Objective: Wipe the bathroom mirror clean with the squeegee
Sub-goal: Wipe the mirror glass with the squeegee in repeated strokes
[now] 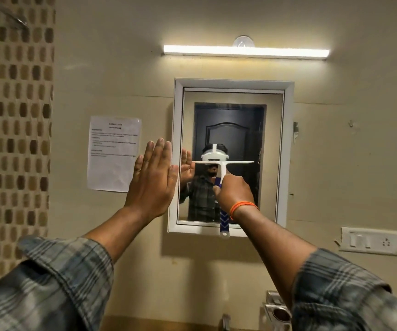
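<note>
The white-framed bathroom mirror [271, 151] hangs on the beige wall at centre. My right hand [234, 192] is shut on the squeegee [223, 164], gripping its white and blue handle. The white blade lies level against the glass at about mid-height. The handle's blue end sticks out below my wrist, over the mirror's bottom frame. My left hand [152, 180] is open and flat with fingers up, at the mirror's left frame edge; it holds nothing. The glass reflects a person, a dark door and both hands.
A lit tube light [245, 51] runs above the mirror. A printed paper notice [113, 154] is stuck to the wall left of it. A switch plate [370, 240] sits lower right. Mosaic tiles [16, 139] cover the far left wall. Metal fittings [278, 311] show at the bottom.
</note>
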